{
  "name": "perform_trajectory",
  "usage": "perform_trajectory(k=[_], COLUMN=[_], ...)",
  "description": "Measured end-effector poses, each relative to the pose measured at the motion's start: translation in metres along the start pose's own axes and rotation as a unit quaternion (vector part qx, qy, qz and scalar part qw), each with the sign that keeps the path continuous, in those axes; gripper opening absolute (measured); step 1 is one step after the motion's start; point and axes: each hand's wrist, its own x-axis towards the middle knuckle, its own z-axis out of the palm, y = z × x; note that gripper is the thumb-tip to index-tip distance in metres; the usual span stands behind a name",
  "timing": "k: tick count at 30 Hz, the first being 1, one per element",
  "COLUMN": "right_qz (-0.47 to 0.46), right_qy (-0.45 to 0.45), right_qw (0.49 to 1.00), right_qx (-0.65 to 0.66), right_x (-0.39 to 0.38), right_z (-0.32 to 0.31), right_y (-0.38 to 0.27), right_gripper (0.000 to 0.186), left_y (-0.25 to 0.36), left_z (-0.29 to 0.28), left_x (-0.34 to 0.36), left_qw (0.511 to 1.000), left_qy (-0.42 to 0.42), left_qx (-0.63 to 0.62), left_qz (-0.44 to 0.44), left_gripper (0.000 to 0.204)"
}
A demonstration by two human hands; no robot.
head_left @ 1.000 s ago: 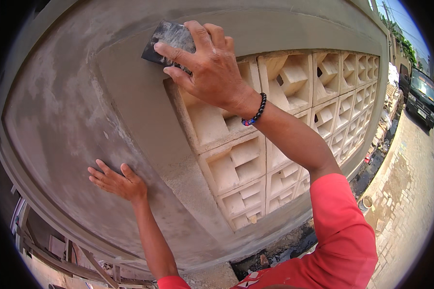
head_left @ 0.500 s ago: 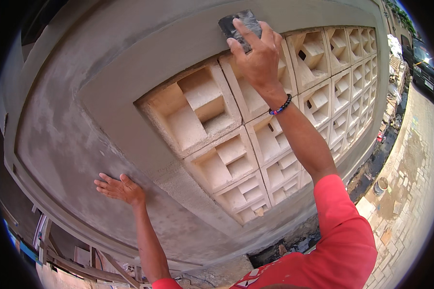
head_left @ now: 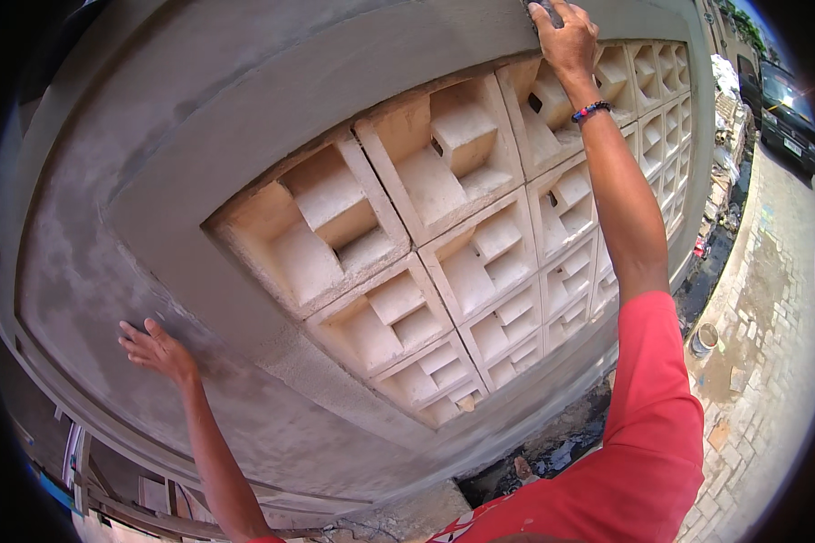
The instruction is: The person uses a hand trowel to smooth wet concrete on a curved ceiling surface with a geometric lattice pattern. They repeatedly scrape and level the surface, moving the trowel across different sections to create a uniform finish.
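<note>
My right hand [head_left: 568,43] is raised to the top of the view, fingers closed on a dark rectangular pad [head_left: 533,13]. Most of that pad is hidden by the hand or cut off by the upper edge. It lies at the smooth grey plaster band [head_left: 335,81] above a grid of cream ventilation blocks [head_left: 462,136]. A beaded bracelet circles my right wrist. Lower left, my left hand [head_left: 160,353] has its fingers spread against the mottled grey plastered wall [head_left: 91,262], holding nothing.
Along the wall's foot runs a dark, wet ditch [head_left: 552,452]. To the right are a paved path [head_left: 743,434], a bucket [head_left: 703,340], piled rubble and sacks [head_left: 726,118], and a parked dark car [head_left: 788,118]. Timber pieces [head_left: 145,507] stand at lower left.
My right hand has slid the pad rightward and up along the plaster band. The view has shifted, so the blocks and my left hand appear farther left.
</note>
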Motion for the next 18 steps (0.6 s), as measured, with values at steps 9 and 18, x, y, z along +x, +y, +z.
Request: perform_trajectory(k=[9, 18], right_qz=[0.157, -0.296], right_qy=[0.035, -0.113], right_qw=[0.986, 0.942], right_qx=[-0.034, 0.109], right_x=[0.04, -0.119], right_z=[-0.006, -0.022], right_y=[0.123, -0.158], right_gripper=[0.043, 0.047], left_y=[0.007, -0.011], left_z=[0.037, 0.028], left_x=[-0.015, -0.004], left_qw=[0.994, 0.982], left_qy=[0.09, 0.136], left_qx=[0.049, 0.065], left_qz=[0.045, 0.11], left_gripper=[0.067, 0.065])
